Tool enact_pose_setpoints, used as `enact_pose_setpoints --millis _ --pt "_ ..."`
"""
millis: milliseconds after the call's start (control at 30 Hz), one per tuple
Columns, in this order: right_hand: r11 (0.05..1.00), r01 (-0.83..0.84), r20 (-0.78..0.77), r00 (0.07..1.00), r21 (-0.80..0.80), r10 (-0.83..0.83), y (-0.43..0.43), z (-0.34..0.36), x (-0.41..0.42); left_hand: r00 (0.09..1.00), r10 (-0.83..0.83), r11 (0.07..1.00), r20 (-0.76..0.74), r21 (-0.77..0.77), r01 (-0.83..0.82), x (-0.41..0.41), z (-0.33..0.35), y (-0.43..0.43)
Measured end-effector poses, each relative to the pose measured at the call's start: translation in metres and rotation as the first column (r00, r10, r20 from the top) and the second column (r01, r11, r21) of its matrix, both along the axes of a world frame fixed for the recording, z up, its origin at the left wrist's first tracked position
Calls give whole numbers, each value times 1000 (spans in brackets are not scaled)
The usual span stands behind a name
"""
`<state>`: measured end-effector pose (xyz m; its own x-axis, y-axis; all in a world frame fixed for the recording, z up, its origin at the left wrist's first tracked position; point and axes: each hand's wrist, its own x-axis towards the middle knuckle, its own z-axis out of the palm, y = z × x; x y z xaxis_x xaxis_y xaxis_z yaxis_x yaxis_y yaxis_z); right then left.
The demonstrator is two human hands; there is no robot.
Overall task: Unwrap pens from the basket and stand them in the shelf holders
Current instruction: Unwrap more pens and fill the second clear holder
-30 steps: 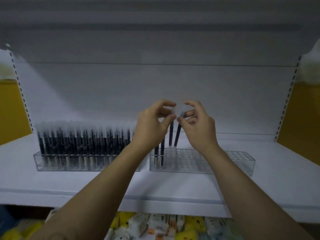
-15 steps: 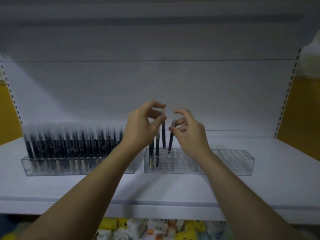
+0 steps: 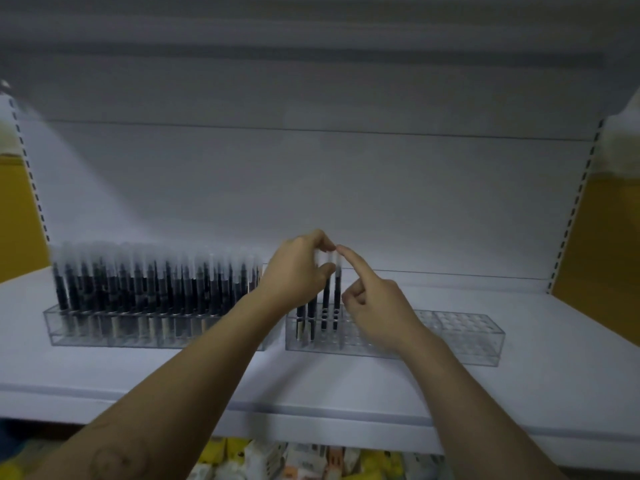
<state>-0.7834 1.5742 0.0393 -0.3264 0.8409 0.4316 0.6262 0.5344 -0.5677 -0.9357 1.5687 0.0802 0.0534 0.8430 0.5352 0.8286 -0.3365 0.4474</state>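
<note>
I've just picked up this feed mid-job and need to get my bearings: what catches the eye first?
Both hands meet over the left end of the nearly empty clear holder. The left hand pinches the top of one standing pen, and the right hand stretches its index finger to the top of the pen beside it. Further left on the white shelf, a second holder is packed with dark pens.

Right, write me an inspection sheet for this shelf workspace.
Surface: white shelf, level.
Job's things: left holder full of pens; right holder has four pens at its left end.
Clutter: nothing seen.
Hands: left hand pinches one pen's top; right hand touches the neighbouring pen's top with its forefinger.
Cables: nothing seen.
Surroundings: yellow side panels; yellow and white boxes below the shelf.
</note>
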Motion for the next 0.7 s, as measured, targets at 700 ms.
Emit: enact_pose_setpoints --millis 700 --pt "933 148 -268 962 329 -58 -153 -134 4 982 -63 959 -180 260 109 -18 -175 -159"
